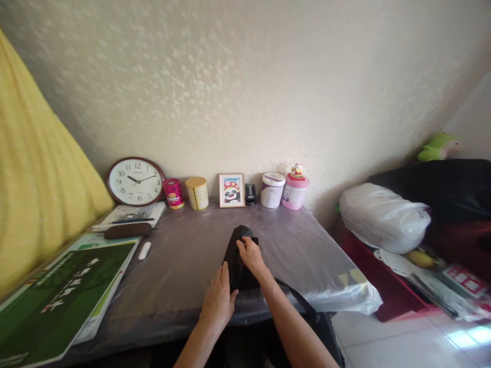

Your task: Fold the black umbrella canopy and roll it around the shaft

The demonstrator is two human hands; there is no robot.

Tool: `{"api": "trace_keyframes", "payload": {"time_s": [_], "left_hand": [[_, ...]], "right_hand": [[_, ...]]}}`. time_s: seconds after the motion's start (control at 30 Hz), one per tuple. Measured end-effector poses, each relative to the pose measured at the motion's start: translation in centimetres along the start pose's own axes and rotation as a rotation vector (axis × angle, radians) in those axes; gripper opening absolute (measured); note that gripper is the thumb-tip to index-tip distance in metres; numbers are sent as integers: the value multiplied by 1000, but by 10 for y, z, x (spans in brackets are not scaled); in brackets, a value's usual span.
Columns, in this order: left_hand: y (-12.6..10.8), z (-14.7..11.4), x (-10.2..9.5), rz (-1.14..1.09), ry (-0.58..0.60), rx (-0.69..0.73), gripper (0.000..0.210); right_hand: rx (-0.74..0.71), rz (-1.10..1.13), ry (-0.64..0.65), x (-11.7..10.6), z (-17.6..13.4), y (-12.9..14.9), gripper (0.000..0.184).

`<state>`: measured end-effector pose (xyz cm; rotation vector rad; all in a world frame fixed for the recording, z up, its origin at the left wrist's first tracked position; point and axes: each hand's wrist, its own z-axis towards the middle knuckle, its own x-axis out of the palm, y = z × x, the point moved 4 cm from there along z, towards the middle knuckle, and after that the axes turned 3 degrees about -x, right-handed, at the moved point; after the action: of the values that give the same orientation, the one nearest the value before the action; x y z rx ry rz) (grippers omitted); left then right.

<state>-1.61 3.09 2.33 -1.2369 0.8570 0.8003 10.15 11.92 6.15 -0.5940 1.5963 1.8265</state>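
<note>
A black bag (235, 255), apparently fabric, stands near the front edge of the table, and a dark strap (297, 295) trails from its right side over the edge. My left hand (219, 297) grips the bag's lower left side, thumb in front and fingers along the side. Higher up, the bent fingers of my right hand (250, 254) are closed on the bag's top right part. What lies under those fingertips is too small to make out.
A green book (65, 301), brown case (128, 231) and white stick-like item (144, 251) lie left. Along the wall stand a clock (136, 181), several canisters (272, 190) and a framed picture (231, 190). Right of the table (184, 266) is a white plastic bag (383, 217).
</note>
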Motion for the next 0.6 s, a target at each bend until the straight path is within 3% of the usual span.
{"api": "trace_keyframes", "payload": {"time_s": [0.33, 0.6], "left_hand": [[5, 0, 2, -10, 2, 12, 65], [-2, -3, -10, -210, 3, 30, 84]], "right_hand": [[-127, -160, -14, 11, -17, 14, 32], [-215, -212, -51, 15, -44, 30, 29]]}}
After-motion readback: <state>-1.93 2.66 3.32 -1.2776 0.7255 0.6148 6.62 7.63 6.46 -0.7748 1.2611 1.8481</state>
